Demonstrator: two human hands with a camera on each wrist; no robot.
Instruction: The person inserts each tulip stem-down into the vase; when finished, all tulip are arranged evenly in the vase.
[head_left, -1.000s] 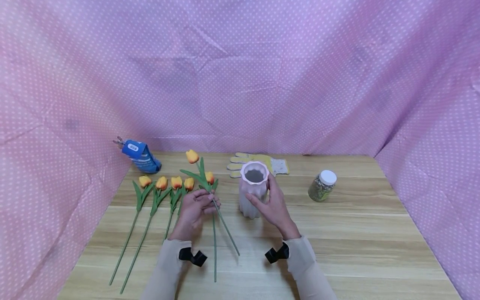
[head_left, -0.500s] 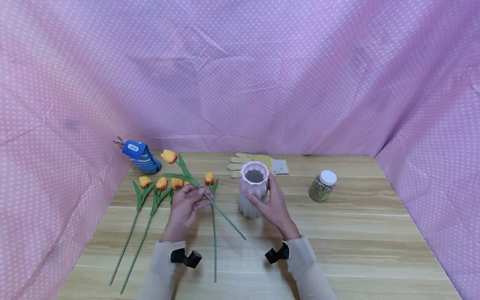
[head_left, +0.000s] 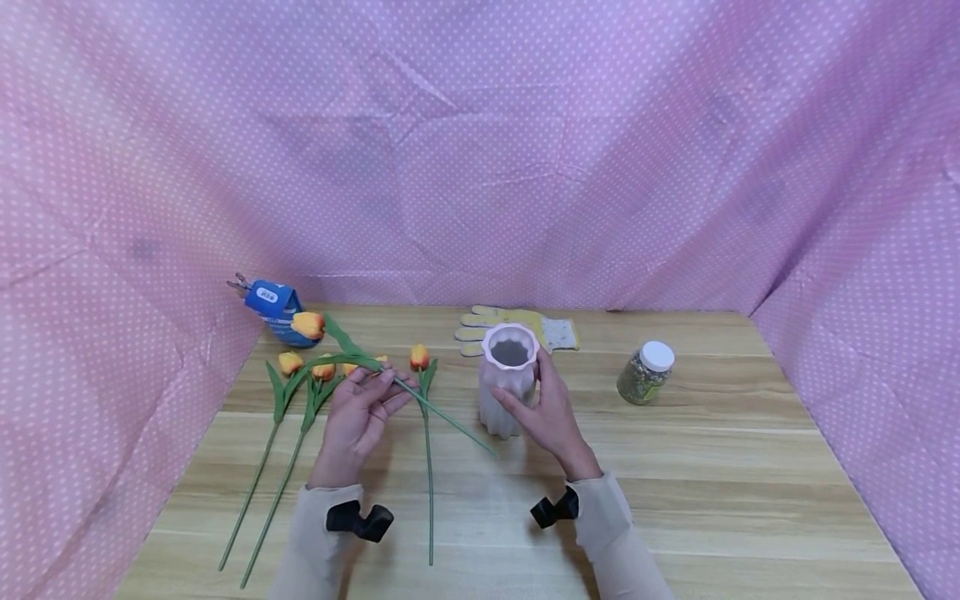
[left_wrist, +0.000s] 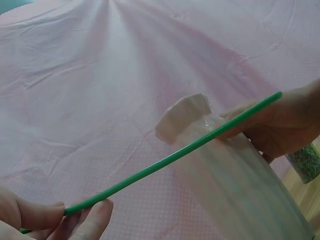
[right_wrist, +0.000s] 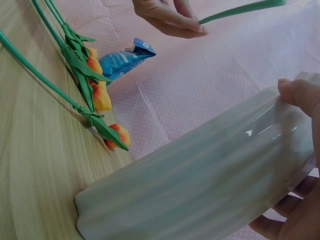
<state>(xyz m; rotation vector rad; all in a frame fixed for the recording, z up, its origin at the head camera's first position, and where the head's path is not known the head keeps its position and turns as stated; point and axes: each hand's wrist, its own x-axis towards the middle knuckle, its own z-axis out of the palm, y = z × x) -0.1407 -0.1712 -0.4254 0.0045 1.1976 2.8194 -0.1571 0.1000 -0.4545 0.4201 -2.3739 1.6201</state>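
My left hand [head_left: 354,421] pinches the green stem of an orange-yellow tulip [head_left: 308,325] between thumb and fingers. The tulip lies slantwise in the air, bloom to the far left, and its stem end reaches toward the front of a pale fluted vase [head_left: 493,407]. In the left wrist view, the bare green stem [left_wrist: 165,161] crosses in front of the vase. My right hand [head_left: 553,414] grips the vase's right side near its scalloped rim, thumb at the front. The vase stands upright on the table, as the right wrist view shows its base touching the wood.
A single tulip [head_left: 419,357] lies left of the vase. Several more, including a tulip [head_left: 289,362], lie farther left, partly hidden by my left hand. A blue bag [head_left: 276,304] stands back left, a yellow glove [head_left: 487,321] behind the vase, and a white-lidded jar [head_left: 643,375] to the right.
My left hand has moved left and turned the held tulip, so its bloom swings left toward the blue bag and its stem end rises toward the vase. My right hand and the vase stay put.
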